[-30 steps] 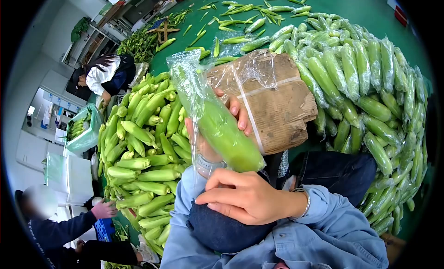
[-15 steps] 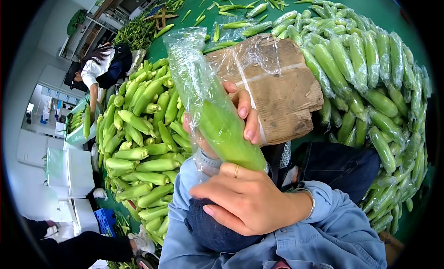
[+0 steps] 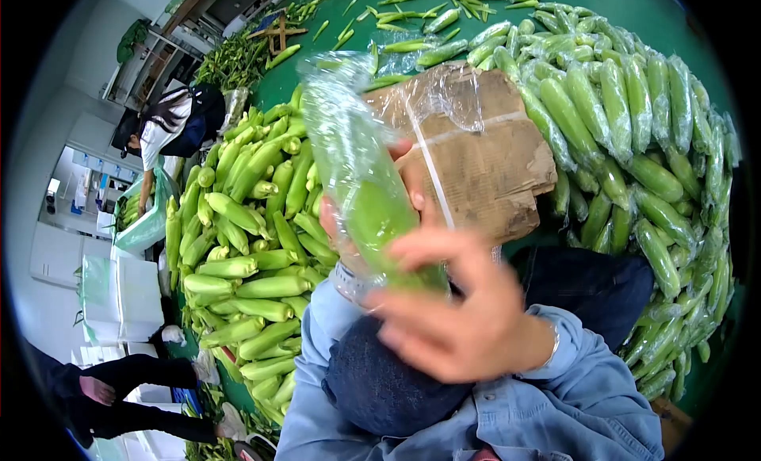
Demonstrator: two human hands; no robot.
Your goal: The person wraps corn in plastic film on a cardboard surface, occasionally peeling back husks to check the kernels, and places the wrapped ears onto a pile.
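Note:
An ear of corn in its green husk [image 3: 379, 215] sits inside a clear plastic bag [image 3: 337, 96], tilted in front of me. The bag's loose upper part stands up past the corn. My left hand [image 3: 414, 179] is closed round the bagged ear from behind, its palm hidden by it. My right hand [image 3: 468, 310] is at the lower end of the ear, smeared by motion; whether its fingers grip the bag cannot be made out. Behind the ear lies a worn cardboard piece [image 3: 483, 160] with a white strap and clear plastic on it.
A heap of unbagged corn [image 3: 261, 286] rises at the left, and a large pile of bagged corn [image 3: 602, 104] at the right. Another person [image 3: 170, 120] bends over a lined container [image 3: 151, 215]. Dark-trousered legs [image 3: 151, 374] show lower left, near white boxes [image 3: 136, 298].
My right hand has shifted up and right along the ear's lower end, now blurred. The bagged ear has moved slightly right. At lower left, the other person's legs have come further into view.

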